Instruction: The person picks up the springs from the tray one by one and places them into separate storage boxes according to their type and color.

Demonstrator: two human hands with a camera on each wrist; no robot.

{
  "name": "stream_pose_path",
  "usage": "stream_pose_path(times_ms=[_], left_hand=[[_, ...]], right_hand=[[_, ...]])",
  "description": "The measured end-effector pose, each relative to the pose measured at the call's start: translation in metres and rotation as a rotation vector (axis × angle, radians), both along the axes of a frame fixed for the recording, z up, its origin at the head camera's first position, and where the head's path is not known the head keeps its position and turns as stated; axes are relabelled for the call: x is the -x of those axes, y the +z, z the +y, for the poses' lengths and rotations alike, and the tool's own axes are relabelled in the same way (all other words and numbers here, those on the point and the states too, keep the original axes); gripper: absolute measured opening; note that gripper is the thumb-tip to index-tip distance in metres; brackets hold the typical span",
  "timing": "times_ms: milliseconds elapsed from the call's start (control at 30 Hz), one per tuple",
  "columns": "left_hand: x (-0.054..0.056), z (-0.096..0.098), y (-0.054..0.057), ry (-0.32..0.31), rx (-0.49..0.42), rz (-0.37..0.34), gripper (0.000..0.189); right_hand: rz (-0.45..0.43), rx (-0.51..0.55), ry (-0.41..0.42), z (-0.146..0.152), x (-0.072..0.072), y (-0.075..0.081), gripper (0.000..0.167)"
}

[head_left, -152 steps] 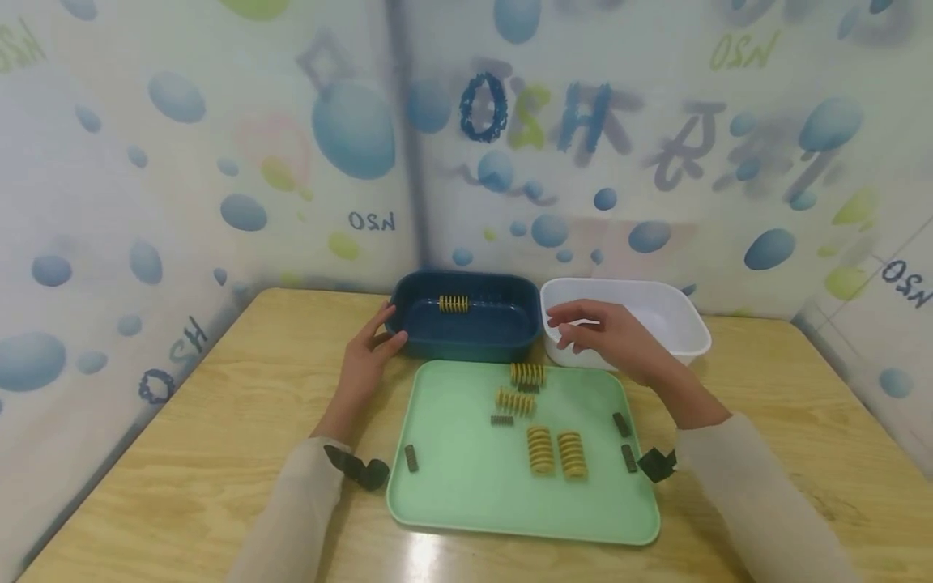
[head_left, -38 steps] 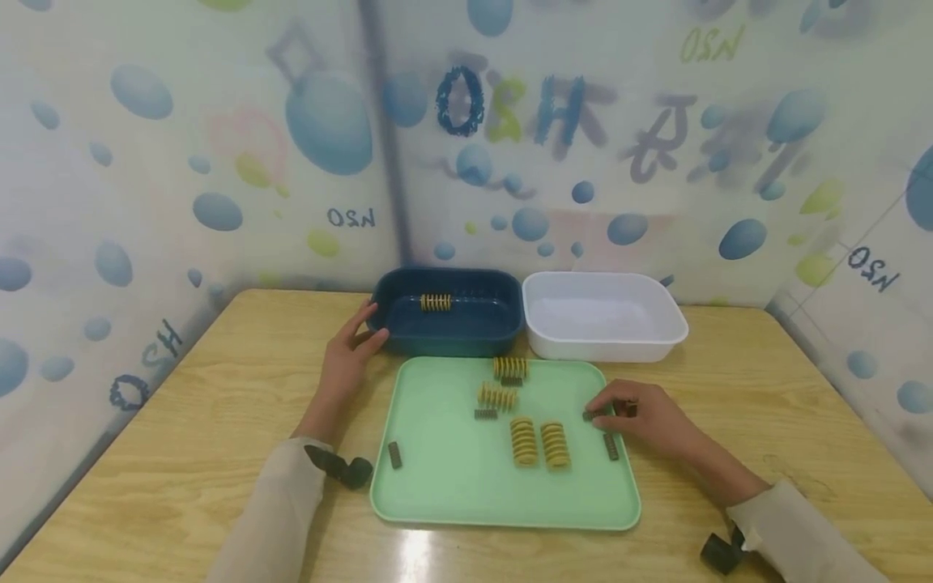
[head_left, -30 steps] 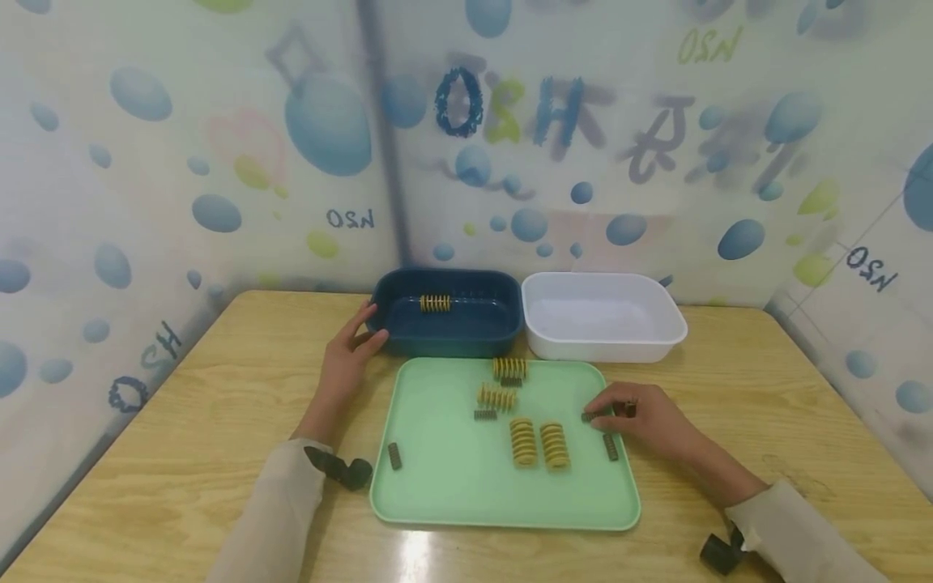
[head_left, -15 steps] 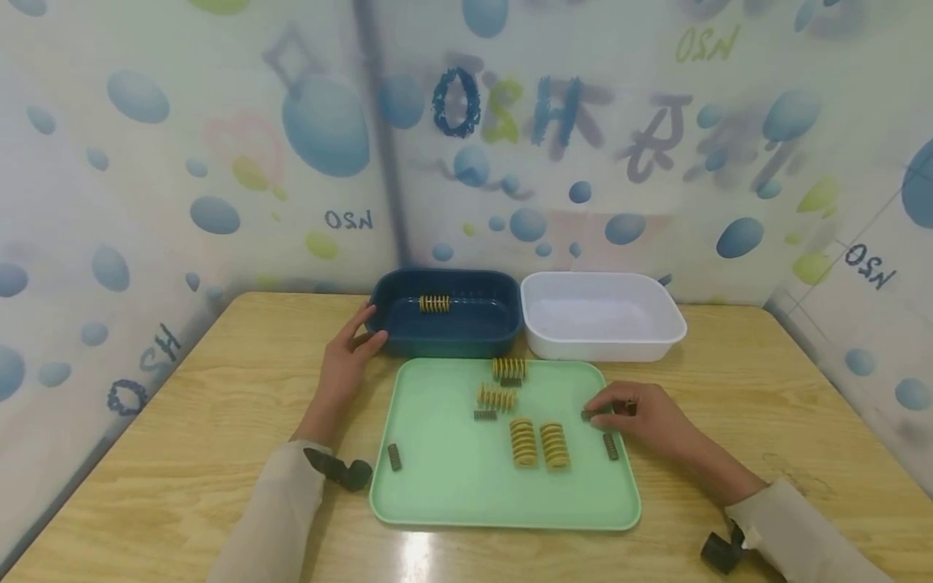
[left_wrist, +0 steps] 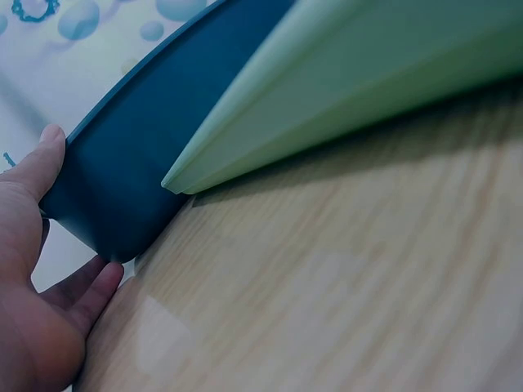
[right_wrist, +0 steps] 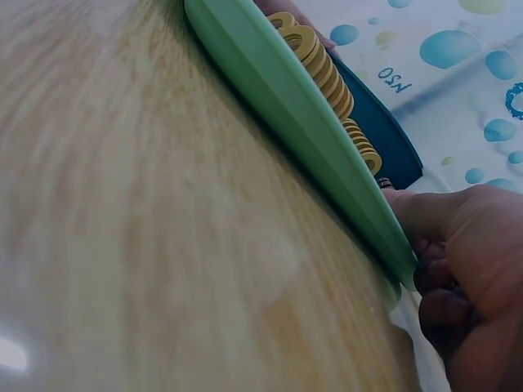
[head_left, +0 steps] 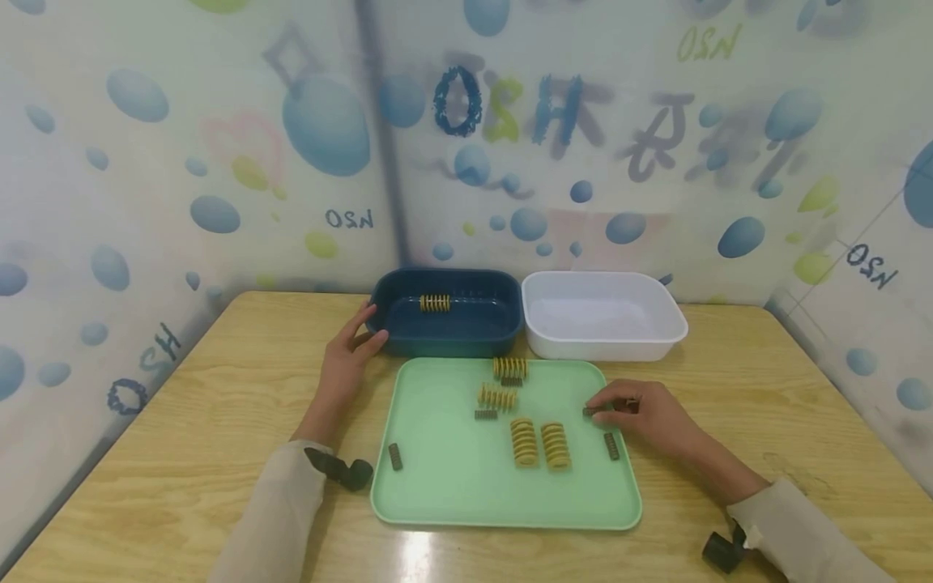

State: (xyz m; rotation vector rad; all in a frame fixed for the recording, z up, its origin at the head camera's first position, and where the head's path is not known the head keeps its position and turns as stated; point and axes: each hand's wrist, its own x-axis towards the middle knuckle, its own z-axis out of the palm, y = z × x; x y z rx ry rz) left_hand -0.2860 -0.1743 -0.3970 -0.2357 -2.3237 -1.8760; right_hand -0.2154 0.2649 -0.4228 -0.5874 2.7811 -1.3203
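My right hand (head_left: pixel 651 414) pinches a small dark coil spring (head_left: pixel 587 412) between thumb and forefinger at the right rim of the green tray (head_left: pixel 452 486). In the right wrist view its other fingers curl beside the tray's edge. My left hand (head_left: pixel 342 364) rests against the left end of a dark blue bin (head_left: pixel 455 344), thumb and fingers spread; the left wrist view has fingers by the bin's lower corner. Two large yellow springs (head_left: pixel 524 443) lie lengthwise on the tray. Another dark spring (head_left: pixel 611 446) lies just below the right hand.
Two yellow springs (head_left: pixel 498 397) lie crosswise towards the tray's back, with small dark springs (head_left: pixel 486 414) near them. One dark spring (head_left: pixel 395 457) is at the tray's left. A yellow spring (head_left: pixel 435 304) lies in the blue bin; a white bin (head_left: pixel 605 348) stands beside it.
From over the white bin, my right hand has come down to the tray's right side and pinched a dark spring. Over the last second it has barely moved. The left hand stays at the blue bin.
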Motion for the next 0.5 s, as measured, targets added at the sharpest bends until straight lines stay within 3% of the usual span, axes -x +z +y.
stream_pose_path(times_ms=[233, 500], left_hand=[[0.001, 0.0, 0.0, -0.005, -0.011, -0.001, 0.053], [0.002, -0.002, -0.002, -0.013, -0.017, -0.01, 0.053]], right_hand=[[0.007, -0.004, 0.008, -0.001, 0.002, 0.006, 0.014], [0.094, -0.005, 0.032, -0.015, -0.005, 0.043, 0.014]])
